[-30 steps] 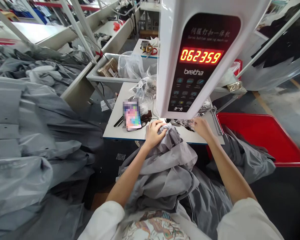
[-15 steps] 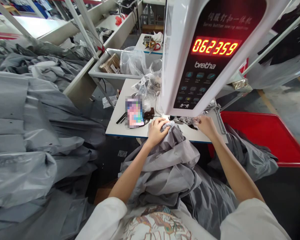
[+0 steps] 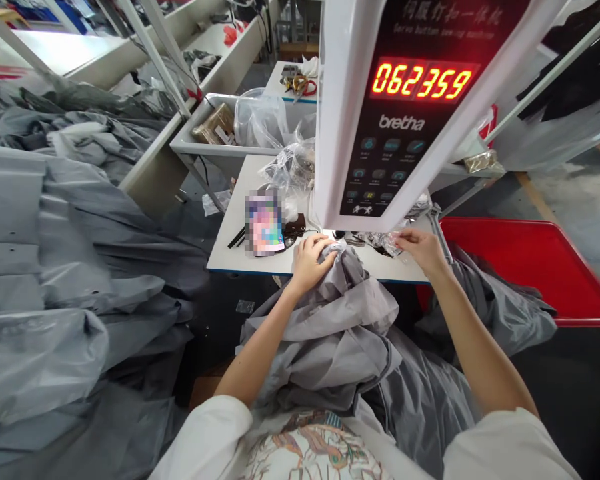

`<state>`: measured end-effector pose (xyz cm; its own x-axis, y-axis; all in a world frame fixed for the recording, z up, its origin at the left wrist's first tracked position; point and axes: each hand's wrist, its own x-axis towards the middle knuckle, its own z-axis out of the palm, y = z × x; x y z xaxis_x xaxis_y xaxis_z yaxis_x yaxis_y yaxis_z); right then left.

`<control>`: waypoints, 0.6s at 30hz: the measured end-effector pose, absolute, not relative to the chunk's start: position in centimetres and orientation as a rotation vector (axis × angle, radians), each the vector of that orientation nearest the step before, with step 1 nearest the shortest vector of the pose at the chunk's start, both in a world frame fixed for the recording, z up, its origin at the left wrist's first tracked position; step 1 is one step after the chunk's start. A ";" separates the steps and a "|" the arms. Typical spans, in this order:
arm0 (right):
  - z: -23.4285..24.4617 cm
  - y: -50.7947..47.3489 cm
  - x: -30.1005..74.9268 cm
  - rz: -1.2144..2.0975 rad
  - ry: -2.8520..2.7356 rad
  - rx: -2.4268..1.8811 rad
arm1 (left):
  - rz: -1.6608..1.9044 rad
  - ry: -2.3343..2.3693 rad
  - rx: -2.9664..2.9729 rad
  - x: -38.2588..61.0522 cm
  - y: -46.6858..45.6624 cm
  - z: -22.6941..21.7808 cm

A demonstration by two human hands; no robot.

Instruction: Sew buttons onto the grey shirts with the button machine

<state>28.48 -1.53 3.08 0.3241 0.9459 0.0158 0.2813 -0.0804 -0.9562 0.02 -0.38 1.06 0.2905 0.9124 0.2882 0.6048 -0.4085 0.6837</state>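
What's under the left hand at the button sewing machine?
Bunched gray fabric shows beside the left hand, at the white tabletop's front edge. Whatever lies directly beneath the hand is covered.

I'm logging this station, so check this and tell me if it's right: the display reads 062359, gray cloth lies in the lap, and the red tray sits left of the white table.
Wrong on the red tray: the head view shows it right of the white table. The display does read 062359, and gray cloth lies in the lap.
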 end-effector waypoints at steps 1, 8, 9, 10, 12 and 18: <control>3.1 -1.7 28.6 0.875 -1.070 -1.557 | 0.922 1.354 2.121 0.0 -0.4 1.0; 5.9 -4.4 26.8 0.844 -0.858 -1.512 | 0.928 1.362 2.133 0.1 -0.4 1.1; 6.4 -4.8 26.0 0.825 -0.865 -1.501 | 0.929 1.359 2.133 0.1 -0.4 1.1; 6.7 -5.1 25.0 0.821 -0.885 -1.486 | 0.930 1.356 2.133 0.1 -0.4 1.1; 6.9 -5.4 23.0 0.845 -0.958 -1.456 | 0.934 1.356 2.131 0.1 -0.4 1.1; 5.5 -4.2 17.3 0.731 -1.222 -1.450 | 0.939 1.364 2.123 0.1 -0.4 0.9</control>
